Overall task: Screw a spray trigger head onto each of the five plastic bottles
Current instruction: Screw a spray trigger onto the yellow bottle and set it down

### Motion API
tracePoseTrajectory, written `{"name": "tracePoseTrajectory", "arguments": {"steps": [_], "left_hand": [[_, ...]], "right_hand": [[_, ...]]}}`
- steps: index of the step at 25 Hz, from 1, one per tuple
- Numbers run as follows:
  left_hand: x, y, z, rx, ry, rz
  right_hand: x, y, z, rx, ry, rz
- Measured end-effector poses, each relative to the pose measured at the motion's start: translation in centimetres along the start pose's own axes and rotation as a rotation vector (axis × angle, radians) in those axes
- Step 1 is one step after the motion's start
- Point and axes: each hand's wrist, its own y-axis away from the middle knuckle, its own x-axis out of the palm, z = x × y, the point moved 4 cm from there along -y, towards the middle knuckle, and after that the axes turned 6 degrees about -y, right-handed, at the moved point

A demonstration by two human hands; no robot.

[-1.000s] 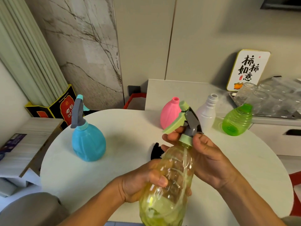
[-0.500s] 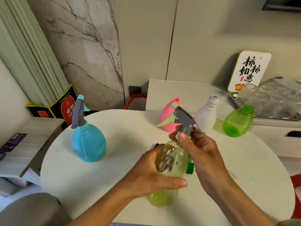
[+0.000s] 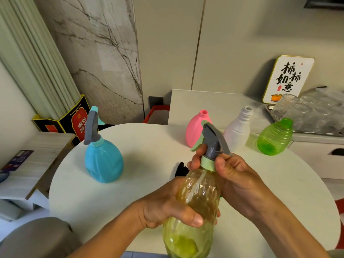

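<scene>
At lower centre, the left hand (image 3: pixel 167 207) is gripping the translucent yellow-green plastic bottle (image 3: pixel 195 207). The right hand (image 3: pixel 236 175) is pinching the grey-and-mint spray trigger head (image 3: pixel 212 144) at its collar. Likely mid-tightening; further twisting seems needed.

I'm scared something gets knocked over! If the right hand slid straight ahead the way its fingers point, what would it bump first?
Its fingers point left across the neck, so the right hand would probably meet the black piece first; the blue bottle stands farther along. Depth is uncertain.

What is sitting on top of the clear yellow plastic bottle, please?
A grey spray trigger head with a pale green collar; the right hand grips that collar, hiding the bottle neck and threads.
</scene>
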Motion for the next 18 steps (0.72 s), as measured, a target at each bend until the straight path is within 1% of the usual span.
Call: {"name": "tracePoseTrajectory", "arguments": {"steps": [4, 8, 10, 14, 16, 17, 18], "left_hand": [[-0.1, -0.1, 0.0, 0.023, -0.014, -0.068], [-0.7, -0.1, 0.2, -0.006, -0.06, -0.128], [-1.4, -0.1, 0.1, -0.021, -0.156, -0.249], [-2.6, 0.2, -0.7, -0.055, -0.471, -0.496], [-3.7, 1.2, -1.6, -0.019, -0.597, -0.644], [-4.5, 1.8, -2.2, 0.02, -0.6, -0.729], [-5.5, 2.3, -2.9, 0.058, -0.548, -0.813]], "right_hand": [[0.3, 0.2, 0.2, -0.061, 0.072, -0.045], [0.0, 0.0, -0.1, -0.058, 0.098, -0.066], [-0.5, -0.2, -0.1, -0.07, 0.126, -0.125], [-0.6, -0.6, -0.1, -0.136, 0.192, -0.239], [-0.7, -0.7, -0.2, -0.138, 0.249, -0.278], [-0.8, -0.7, -0.1, -0.132, 0.302, -0.291], [-0.9, -0.6, 0.0, -0.112, 0.364, -0.293]]}}
